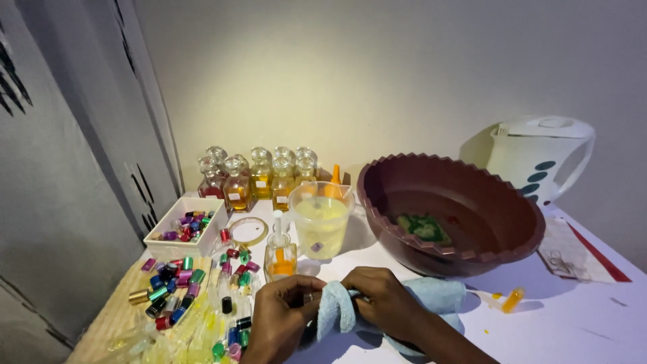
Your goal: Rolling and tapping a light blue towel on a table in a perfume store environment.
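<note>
A: What's around the hands?
B: Scattered coloured metal caps [176, 283], a brown scalloped plastic basin [499, 222], a cloudy measuring jug [321, 219].
A: And the hands?
B: Left hand [280, 317] and right hand [384, 300] closed on a pale blue cloth [431, 296] on the white table [573, 323].

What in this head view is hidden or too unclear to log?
- Whatever the left hand and right hand wrap in the light blue cloth: covered by cloth and fingers.
- Bottom-left clear items: blurred, cut by the frame edge.
- Kettle base: behind the maroon basin.
</note>
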